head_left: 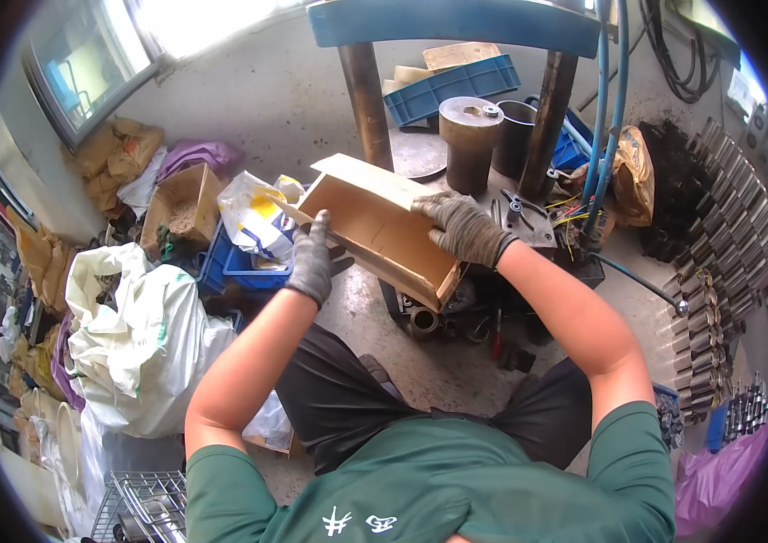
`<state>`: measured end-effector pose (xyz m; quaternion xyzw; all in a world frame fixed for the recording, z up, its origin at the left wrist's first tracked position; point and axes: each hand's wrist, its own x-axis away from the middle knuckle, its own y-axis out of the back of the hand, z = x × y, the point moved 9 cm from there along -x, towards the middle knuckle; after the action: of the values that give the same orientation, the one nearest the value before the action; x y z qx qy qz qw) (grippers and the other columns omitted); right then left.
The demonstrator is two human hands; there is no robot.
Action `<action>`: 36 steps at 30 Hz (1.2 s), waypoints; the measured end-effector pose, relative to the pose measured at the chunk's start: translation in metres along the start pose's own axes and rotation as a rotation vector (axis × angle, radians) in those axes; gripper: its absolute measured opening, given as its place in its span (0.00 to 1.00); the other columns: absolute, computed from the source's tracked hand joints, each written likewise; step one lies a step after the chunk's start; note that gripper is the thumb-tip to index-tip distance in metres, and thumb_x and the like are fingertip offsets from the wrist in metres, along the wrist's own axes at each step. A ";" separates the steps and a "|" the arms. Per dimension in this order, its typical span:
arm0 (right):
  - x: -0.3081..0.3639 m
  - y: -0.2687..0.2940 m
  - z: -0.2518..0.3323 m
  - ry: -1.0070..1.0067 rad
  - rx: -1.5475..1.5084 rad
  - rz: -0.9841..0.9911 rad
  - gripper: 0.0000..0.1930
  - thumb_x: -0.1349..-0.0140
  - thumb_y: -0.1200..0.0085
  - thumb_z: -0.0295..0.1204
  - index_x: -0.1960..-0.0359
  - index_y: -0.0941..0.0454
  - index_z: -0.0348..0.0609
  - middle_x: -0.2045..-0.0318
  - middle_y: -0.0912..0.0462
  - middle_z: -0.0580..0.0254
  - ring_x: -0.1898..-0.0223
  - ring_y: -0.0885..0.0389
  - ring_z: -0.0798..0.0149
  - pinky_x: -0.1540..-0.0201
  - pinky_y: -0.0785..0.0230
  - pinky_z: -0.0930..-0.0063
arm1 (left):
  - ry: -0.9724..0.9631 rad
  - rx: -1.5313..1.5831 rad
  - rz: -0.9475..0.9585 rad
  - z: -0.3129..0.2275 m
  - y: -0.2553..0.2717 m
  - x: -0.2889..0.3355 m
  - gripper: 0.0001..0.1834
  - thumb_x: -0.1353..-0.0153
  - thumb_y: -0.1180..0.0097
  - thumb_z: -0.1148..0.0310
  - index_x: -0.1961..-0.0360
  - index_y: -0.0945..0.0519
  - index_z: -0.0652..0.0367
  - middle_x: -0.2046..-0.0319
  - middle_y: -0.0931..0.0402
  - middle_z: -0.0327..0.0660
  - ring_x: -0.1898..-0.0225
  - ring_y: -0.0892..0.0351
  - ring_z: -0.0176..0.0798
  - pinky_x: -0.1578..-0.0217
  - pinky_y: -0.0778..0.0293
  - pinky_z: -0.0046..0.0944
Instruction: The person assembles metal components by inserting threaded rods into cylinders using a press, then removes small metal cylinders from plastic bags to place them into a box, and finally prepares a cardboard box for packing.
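An open cardboard box (pixel 382 233) is held tilted in front of me, its brown inside facing me and a pale flap raised along the far side. No contents show inside it. My left hand (pixel 313 264), in a grey work glove, grips the box's left end. Gloved in the same way, my right hand (pixel 467 228) closes over the far right edge, fingers reaching inside. Just beyond the box is a metal workbench (pixel 538 228) with a thick steel cylinder (pixel 472 149). A pair of pliers (pixel 515 210) lies on it, close to my right hand.
A blue press frame (pixel 456 24) on dark posts rises ahead. Blue hoses (pixel 608 118) hang at right. Stacked metal sleeves (pixel 728 208) line the right side. A white woven sack (pixel 144 335), blue crate (pixel 257 279) and carton of small parts (pixel 183 210) stand left.
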<state>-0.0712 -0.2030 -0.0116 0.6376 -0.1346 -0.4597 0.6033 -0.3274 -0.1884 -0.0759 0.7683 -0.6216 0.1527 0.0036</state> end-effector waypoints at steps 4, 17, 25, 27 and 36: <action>-0.018 -0.025 0.005 -0.048 0.045 0.207 0.26 0.42 0.40 0.35 0.39 0.20 0.52 0.37 0.20 0.60 0.33 0.29 0.50 0.30 0.38 0.58 | -0.999 -0.895 0.227 -0.024 -0.027 0.036 0.44 0.42 0.33 0.45 0.29 0.35 0.50 0.34 0.36 0.49 0.35 0.33 0.54 0.35 0.33 0.55; -0.041 -0.045 -0.069 -0.447 0.176 0.548 0.35 0.46 0.33 0.50 0.44 0.23 0.35 0.52 0.14 0.43 0.49 0.14 0.47 0.46 0.22 0.58 | -0.974 -1.670 0.925 0.019 -0.086 0.002 0.26 0.46 0.29 0.55 0.47 0.17 0.51 0.49 0.17 0.45 0.45 0.19 0.51 0.45 0.24 0.49; -0.052 -0.067 -0.102 -0.476 0.288 0.512 0.17 0.51 0.30 0.24 0.56 0.14 0.40 0.60 0.11 0.45 0.56 0.11 0.46 0.55 0.18 0.56 | -0.700 -1.694 1.071 0.024 -0.100 -0.025 0.18 0.44 0.29 0.52 0.58 0.13 0.49 0.64 0.15 0.47 0.59 0.14 0.54 0.56 0.20 0.49; -0.056 -0.057 -0.086 -0.467 0.261 0.407 0.17 0.51 0.30 0.24 0.56 0.15 0.39 0.60 0.11 0.45 0.56 0.11 0.46 0.56 0.18 0.56 | -0.800 -1.729 1.066 0.010 -0.078 -0.038 0.18 0.46 0.28 0.55 0.57 0.15 0.50 0.62 0.16 0.48 0.56 0.16 0.56 0.53 0.21 0.50; -0.061 -0.059 -0.081 -0.501 0.283 0.433 0.25 0.59 0.23 0.25 0.54 0.15 0.43 0.60 0.11 0.47 0.55 0.11 0.48 0.56 0.17 0.57 | -0.392 -2.049 0.938 0.001 0.005 -0.151 0.21 0.46 0.45 0.81 0.53 0.12 0.53 0.61 0.13 0.50 0.57 0.14 0.55 0.54 0.20 0.47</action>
<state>-0.0659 -0.0921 -0.0507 0.5392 -0.4726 -0.4400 0.5406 -0.3596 -0.0461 -0.1138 0.1071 -0.6692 -0.5622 0.4739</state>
